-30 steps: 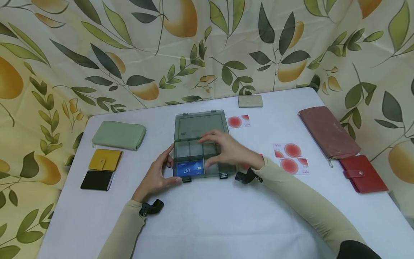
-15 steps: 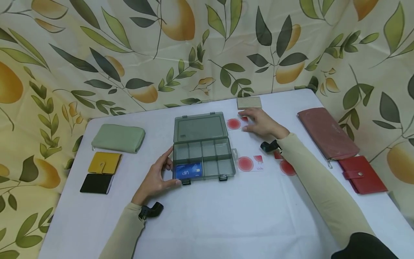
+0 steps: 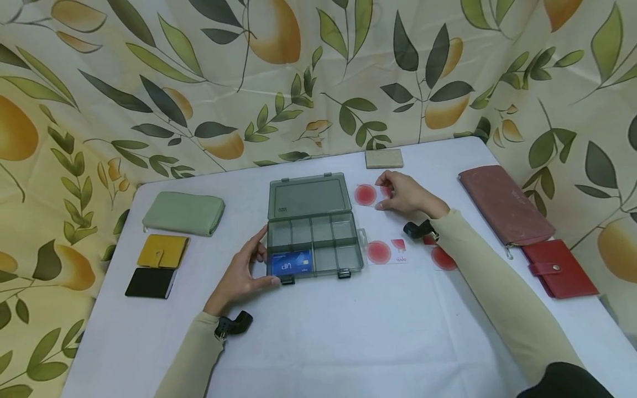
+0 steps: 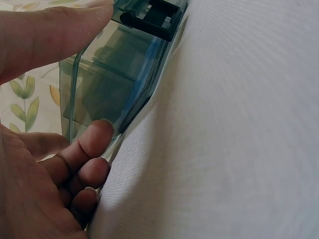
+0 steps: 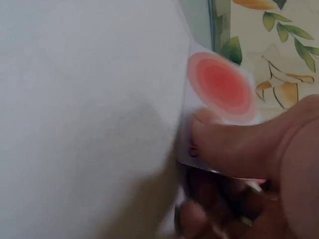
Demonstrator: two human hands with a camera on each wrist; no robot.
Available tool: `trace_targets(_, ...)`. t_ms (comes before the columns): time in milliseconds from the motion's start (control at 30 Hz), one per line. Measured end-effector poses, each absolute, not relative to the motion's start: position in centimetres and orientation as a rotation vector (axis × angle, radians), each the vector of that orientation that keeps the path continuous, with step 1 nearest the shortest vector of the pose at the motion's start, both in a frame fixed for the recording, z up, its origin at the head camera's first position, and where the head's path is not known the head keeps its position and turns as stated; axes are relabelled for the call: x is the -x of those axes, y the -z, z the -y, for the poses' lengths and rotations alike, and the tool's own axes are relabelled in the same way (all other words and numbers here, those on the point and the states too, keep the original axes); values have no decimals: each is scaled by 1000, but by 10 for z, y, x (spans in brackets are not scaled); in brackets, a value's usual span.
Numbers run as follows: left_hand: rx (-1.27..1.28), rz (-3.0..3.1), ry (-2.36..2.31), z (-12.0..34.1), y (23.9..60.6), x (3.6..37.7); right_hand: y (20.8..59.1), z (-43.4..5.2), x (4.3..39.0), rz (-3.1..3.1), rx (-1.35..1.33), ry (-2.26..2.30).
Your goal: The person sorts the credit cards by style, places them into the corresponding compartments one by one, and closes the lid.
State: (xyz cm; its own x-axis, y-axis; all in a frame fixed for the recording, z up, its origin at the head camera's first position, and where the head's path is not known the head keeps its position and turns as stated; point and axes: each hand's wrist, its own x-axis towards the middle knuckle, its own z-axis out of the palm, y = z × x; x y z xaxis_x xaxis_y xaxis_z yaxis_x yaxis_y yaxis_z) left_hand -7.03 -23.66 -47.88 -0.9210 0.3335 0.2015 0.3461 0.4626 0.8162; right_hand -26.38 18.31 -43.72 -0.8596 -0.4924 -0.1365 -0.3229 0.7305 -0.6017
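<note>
A translucent grey-green compartment box [image 3: 308, 196] lies with its lid folded back. A blue card [image 3: 293, 263] marked VIP is in its front left compartment. My left hand [image 3: 240, 277] grips the box's front left corner; in the left wrist view its thumb [image 4: 55, 37] is near a black latch [image 4: 157, 19] and the fingers curl at the side wall. Right of the lid, my right hand [image 3: 410, 194] pinches a white card with a red circle [image 5: 222, 84], thumb on its face and fingers below. Another red-circle card [image 3: 365, 194] shows beside its fingertips.
More red-circle cards [image 3: 379, 252] lie right of the box, some under the right forearm. A green wallet [image 3: 184, 213], yellow wallet [image 3: 161, 249] and black one [image 3: 149, 283] lie left. A beige one [image 3: 384, 158] is behind; brown [image 3: 507, 204] and red wallets [image 3: 562, 271] lie right.
My right hand has left the box's front compartments, moved back and right to the cards beside the lid, and pinched one. My left hand stays at the box corner.
</note>
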Motion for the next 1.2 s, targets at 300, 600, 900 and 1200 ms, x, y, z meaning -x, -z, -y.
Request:
trace_targets(300,631,2661,1500,238,484,69,427,-198,242,-2511,557,1224)
trace_targets(600,612,2676,1519,239,481,67,399,-194,212,-2228,379,1596)
trace_targets(900,613,2679,1515,238,479,67,408,-167,178,-2159,691,1506)
trace_targets(1200,622,2677,1516,236,477,69,425,-140,155,-2396,1004,1261)
